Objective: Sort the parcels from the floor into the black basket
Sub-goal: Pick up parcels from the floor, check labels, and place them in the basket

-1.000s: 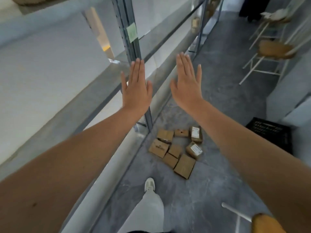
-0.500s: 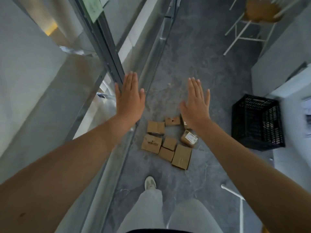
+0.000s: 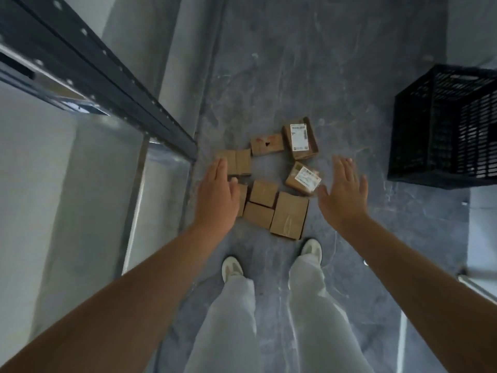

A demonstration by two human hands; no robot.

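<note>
Several brown cardboard parcels (image 3: 289, 215) lie clustered on the grey floor just ahead of my feet. Two of them carry white labels: one at the far right (image 3: 300, 138), one tilted below it (image 3: 304, 178). The black basket (image 3: 446, 127), a slatted plastic crate, stands on the floor to the right, apart from the pile. My left hand (image 3: 217, 196) hangs flat and empty over the pile's left side, hiding part of one parcel. My right hand (image 3: 344, 193) is spread open and empty just right of the pile, between it and the basket.
A dark metal shelf rack (image 3: 107, 84) with pale shelf boards fills the left side, its upright post ending near the parcels. My white shoes (image 3: 231, 269) stand close behind the pile. A pale wall or cabinet (image 3: 481, 232) borders the right behind the basket.
The view has tilted down towards the floor and come closer to the parcels. Both hands have lowered from in front of the rack to either side of the pile. Both feet now stand together.
</note>
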